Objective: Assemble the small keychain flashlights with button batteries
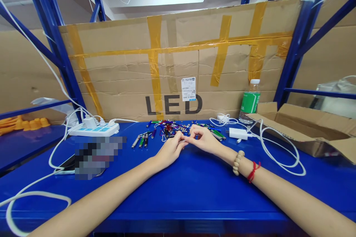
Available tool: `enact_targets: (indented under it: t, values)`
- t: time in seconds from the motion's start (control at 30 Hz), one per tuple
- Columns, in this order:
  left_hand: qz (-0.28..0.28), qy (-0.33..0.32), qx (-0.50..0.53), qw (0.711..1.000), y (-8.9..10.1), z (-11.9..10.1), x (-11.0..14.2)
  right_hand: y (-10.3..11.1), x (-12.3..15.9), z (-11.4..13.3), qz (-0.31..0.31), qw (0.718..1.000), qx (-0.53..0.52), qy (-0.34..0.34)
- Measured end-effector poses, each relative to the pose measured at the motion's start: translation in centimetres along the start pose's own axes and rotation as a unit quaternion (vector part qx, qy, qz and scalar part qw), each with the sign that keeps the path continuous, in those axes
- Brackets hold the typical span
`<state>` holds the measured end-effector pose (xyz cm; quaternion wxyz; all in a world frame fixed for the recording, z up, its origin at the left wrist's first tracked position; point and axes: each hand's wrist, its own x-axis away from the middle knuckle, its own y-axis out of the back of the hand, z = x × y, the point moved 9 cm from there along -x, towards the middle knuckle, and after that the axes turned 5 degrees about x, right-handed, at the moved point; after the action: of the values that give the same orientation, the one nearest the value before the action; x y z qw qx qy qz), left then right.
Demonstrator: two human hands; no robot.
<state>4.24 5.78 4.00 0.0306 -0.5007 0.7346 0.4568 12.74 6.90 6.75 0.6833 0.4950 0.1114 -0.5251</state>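
My left hand (171,150) and my right hand (205,139) meet over the middle of the blue table, fingertips pinched together. A thin pale sliver shows between them, but the fingers hide most of it and I cannot make out what it is. Just behind the hands spreads a pile of small metallic cylinders (167,129) in red, green, blue, purple and silver, some with metal clips. Left of the pile, three slim cylinders, one of them green (141,141), lie side by side with clips at their far ends.
At the left are a white power strip (94,129) with plugs and cables, and a phone-like device (66,163), partly blurred. To the right stand a green-labelled bottle (250,102), a white charger (238,133) with looped cable, and an open cardboard box (314,148). Cardboard (125,81) walls the back.
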Motion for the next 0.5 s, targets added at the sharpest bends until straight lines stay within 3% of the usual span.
enact_targets:
  t: [0.33,0.5]
  values:
    - [-0.008,-0.008,0.002,1.000,0.04,-0.11,-0.20,-0.80,0.06,0.26,-0.011,1.000,0.015,-0.023]
    - [-0.026,0.029,-0.030,0.999,0.38,0.54,-0.29,-1.06,0.21,-0.18,0.006,0.999,0.017,-0.041]
